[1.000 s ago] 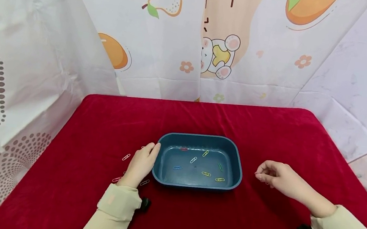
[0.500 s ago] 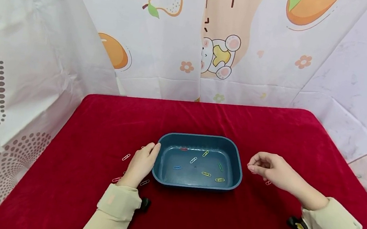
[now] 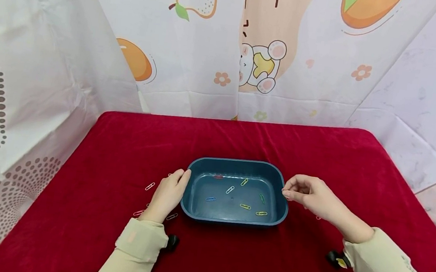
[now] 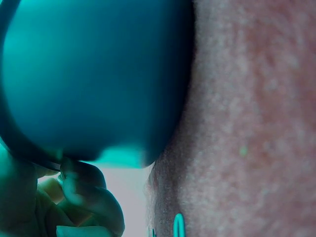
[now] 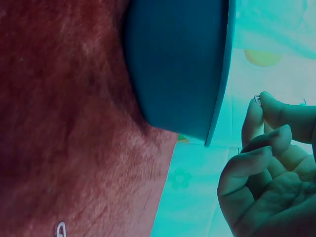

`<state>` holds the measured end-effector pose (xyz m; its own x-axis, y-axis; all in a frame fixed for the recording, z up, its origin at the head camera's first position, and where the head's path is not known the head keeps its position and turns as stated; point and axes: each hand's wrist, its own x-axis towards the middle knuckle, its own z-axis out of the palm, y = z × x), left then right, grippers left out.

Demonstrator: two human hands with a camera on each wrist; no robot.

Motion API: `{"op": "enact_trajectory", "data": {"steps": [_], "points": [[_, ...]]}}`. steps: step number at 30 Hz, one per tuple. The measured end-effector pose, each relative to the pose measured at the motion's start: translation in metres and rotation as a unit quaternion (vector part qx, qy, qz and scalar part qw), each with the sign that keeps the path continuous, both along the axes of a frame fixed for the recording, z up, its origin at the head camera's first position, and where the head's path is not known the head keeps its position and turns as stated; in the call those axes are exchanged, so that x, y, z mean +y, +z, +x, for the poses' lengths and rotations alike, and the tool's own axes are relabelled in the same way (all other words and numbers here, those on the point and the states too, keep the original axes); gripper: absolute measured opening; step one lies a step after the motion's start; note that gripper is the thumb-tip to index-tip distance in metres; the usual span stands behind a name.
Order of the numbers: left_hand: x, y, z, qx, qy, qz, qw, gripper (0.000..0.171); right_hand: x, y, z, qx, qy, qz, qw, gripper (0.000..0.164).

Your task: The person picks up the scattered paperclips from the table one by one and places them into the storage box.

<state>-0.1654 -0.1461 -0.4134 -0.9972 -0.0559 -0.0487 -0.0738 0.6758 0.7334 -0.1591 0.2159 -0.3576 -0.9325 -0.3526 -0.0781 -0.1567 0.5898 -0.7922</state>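
Observation:
A dark blue rectangular plastic bin (image 3: 228, 221) stands mid-table. Its left rim is gripped by my left hand (image 3: 167, 195); the left wrist view shows those fingers (image 4: 91, 190) curled at the bin's edge. Thumb and forefinger of my right hand (image 3: 318, 200) pinch a small paper clip (image 5: 256, 99), raised beside the bin's right rim. Inside the bin lie several paper clips, among them a blue one (image 3: 210, 199), a white one (image 3: 229, 190), a red one (image 3: 218, 177), a green one (image 3: 262, 198) and a yellow one (image 3: 245, 206).
A red velvet cloth (image 3: 139, 144) covers the table. Around my left hand lie several loose clips, including a pale one (image 3: 149, 186) and a pink one (image 3: 138, 213). Another clip (image 3: 318, 217) lies beneath my right hand. Printed curtains (image 3: 194, 60) hang behind.
My right hand has moved left from the cloth to the bin's right rim, carrying the paper clip. A clip on the cloth came into view behind it. The left hand stays put.

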Motion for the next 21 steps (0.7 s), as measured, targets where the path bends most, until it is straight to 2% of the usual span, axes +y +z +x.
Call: {"op": "enact_trajectory", "data": {"steps": [21], "points": [[-0.001, -0.001, -0.001, -0.001, 0.000, 0.001, 1.0000, 0.039, -0.027, -0.004, -0.013, -0.012, 0.013, 0.003, 1.000, 0.021]]}}
